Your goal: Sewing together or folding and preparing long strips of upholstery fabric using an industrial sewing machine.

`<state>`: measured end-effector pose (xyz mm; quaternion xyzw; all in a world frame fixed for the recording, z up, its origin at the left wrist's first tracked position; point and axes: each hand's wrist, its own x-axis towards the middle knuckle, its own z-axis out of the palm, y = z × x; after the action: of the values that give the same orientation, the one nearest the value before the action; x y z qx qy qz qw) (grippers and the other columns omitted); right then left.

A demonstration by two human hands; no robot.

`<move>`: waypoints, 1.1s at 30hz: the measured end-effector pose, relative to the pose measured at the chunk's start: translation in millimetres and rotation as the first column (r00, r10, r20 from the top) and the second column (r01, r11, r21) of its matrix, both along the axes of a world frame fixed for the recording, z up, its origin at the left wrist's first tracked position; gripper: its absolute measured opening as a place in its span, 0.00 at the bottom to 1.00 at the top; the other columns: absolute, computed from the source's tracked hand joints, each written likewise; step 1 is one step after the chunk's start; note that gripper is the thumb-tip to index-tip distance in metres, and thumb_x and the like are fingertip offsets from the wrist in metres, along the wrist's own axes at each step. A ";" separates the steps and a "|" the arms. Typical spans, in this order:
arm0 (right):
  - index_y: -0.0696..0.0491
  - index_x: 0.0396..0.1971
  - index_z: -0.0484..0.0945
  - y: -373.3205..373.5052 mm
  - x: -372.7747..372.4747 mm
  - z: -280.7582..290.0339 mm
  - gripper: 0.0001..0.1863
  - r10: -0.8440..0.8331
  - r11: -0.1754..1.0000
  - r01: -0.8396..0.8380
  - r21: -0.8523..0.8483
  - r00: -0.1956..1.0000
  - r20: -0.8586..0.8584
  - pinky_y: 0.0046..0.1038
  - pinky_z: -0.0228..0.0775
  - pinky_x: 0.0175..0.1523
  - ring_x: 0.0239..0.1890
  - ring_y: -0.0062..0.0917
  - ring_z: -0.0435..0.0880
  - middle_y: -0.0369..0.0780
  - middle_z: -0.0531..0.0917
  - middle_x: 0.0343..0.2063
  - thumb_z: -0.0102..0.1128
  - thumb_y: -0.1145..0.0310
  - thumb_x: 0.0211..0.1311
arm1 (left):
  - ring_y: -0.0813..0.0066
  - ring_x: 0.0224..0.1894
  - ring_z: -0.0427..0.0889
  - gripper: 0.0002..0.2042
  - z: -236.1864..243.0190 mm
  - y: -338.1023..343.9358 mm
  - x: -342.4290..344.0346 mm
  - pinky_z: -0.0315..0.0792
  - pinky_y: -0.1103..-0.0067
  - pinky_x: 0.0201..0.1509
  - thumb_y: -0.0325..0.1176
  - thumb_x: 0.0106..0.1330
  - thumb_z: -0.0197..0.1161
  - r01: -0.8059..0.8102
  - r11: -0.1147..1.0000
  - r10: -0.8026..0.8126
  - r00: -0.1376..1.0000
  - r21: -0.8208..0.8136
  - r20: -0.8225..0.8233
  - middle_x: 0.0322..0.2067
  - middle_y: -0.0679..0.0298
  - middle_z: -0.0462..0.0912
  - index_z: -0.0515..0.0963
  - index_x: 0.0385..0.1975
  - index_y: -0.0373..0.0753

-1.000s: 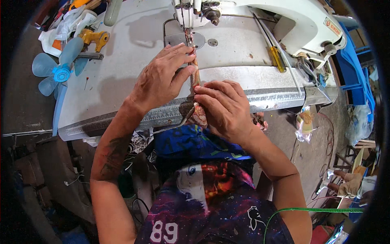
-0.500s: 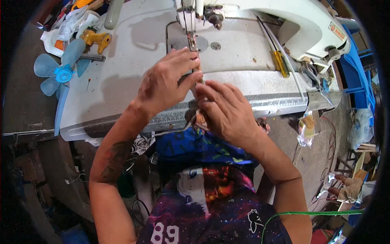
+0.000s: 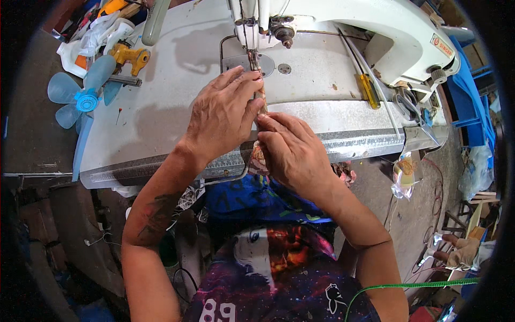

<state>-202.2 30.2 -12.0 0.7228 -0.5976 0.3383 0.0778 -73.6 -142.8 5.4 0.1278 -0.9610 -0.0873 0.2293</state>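
Cloth strip (image 3: 258, 159), patterned and folded narrow, runs from the metal foot (image 3: 253, 58) of the white sewing machine (image 3: 402, 38) to the front edge of the counter (image 3: 322, 83).

Change noted: over the last second, the right hand (image 3: 296, 153) has moved up closer to the left thumb, and less of the strip shows between them. The left hand (image 3: 222, 110) holds much the same place just in front of the foot. Assessment: the closer spacing probably gives firmer control of the fold and keeps the strip in line with the foot.

Position: the strip passes beneath the left fingertips and thumb, along that hand's right side. Left fingers are extended and touch the strip; whether they pinch or only press cannot be determined. Right thumb and fingers appear pinched on the strip nearer the front edge, with its wider loose end just left of that hand, at the edge itself.

Surroundings: a yellow-handled screwdriver (image 3: 369, 91) lies well right of both hands; scissors (image 3: 414, 110) rest near the counter's front right corner.
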 end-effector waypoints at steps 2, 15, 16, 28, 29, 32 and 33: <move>0.60 0.42 0.78 -1.3 -1.2 0.1 0.12 -0.001 1.000 0.001 0.014 1.000 0.020 0.43 0.74 0.68 0.62 0.46 0.82 0.52 0.84 0.58 0.64 0.69 0.61 | 0.46 0.70 0.76 0.16 -0.1 -0.9 -0.5 0.70 0.57 0.74 0.36 0.78 0.62 -0.014 1.000 0.014 1.000 -0.002 0.004 0.63 0.56 0.84 0.80 0.59 0.37; 0.60 0.42 0.76 -14.0 -3.8 3.7 0.11 -0.002 1.000 0.000 0.028 0.998 0.063 0.43 0.73 0.69 0.61 0.48 0.83 0.52 0.86 0.55 0.64 0.74 0.60 | 0.56 0.63 0.82 0.15 -1.9 -9.0 -6.6 0.63 0.51 0.77 0.40 0.77 0.64 -0.069 0.988 0.062 0.997 -0.137 -0.051 0.56 0.60 0.89 0.87 0.56 0.41; 0.58 0.43 0.75 -14.9 -4.0 4.2 0.15 -0.002 1.000 0.001 0.022 0.997 0.076 0.44 0.74 0.69 0.60 0.49 0.85 0.50 0.87 0.55 0.68 0.77 0.57 | 0.57 0.62 0.82 0.16 -1.5 -9.2 -6.7 0.62 0.49 0.77 0.40 0.76 0.65 -0.071 0.989 0.065 0.996 -0.126 -0.054 0.56 0.61 0.89 0.87 0.56 0.41; 0.60 0.39 0.76 -27.1 -8.3 5.8 0.11 -0.004 1.000 0.004 -0.003 0.996 0.089 0.41 0.74 0.65 0.56 0.46 0.84 0.51 0.86 0.47 0.64 0.75 0.58 | 0.57 0.64 0.83 0.13 -2.1 -20.1 -6.8 0.62 0.55 0.81 0.31 0.74 0.66 0.068 0.997 -0.066 0.997 0.043 -0.047 0.58 0.60 0.89 0.88 0.54 0.40; 0.60 0.39 0.76 -28.0 -9.0 5.9 0.11 0.002 1.000 -0.001 -0.006 0.996 0.093 0.41 0.74 0.65 0.56 0.46 0.84 0.51 0.86 0.47 0.64 0.75 0.58 | 0.57 0.64 0.83 0.13 -1.8 -21.0 -5.5 0.62 0.55 0.81 0.31 0.74 0.66 0.069 0.997 -0.067 0.997 0.043 -0.046 0.58 0.60 0.89 0.88 0.54 0.40; 0.60 0.38 0.76 -29.9 -10.2 5.9 0.10 -0.007 1.000 0.010 -0.021 0.995 0.100 0.42 0.74 0.64 0.55 0.46 0.84 0.51 0.86 0.45 0.64 0.74 0.59 | 0.56 0.66 0.81 0.13 -1.6 -22.0 -2.4 0.61 0.54 0.81 0.29 0.74 0.64 0.065 0.997 -0.065 0.998 -0.049 -0.007 0.59 0.59 0.88 0.87 0.55 0.39; 0.60 0.38 0.75 -30.8 -10.8 5.8 0.09 -0.011 1.000 0.011 0.001 0.994 0.110 0.42 0.74 0.64 0.54 0.46 0.84 0.51 0.86 0.43 0.64 0.74 0.60 | 0.56 0.66 0.81 0.14 -1.8 -22.2 -2.0 0.61 0.54 0.81 0.28 0.74 0.63 0.068 0.995 -0.069 0.997 -0.074 -0.017 0.59 0.58 0.88 0.86 0.56 0.39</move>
<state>-212.9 -0.6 -6.2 0.7000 -0.6048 0.3769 0.0466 -75.6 -165.0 3.6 0.0854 -0.9650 -0.0609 0.2402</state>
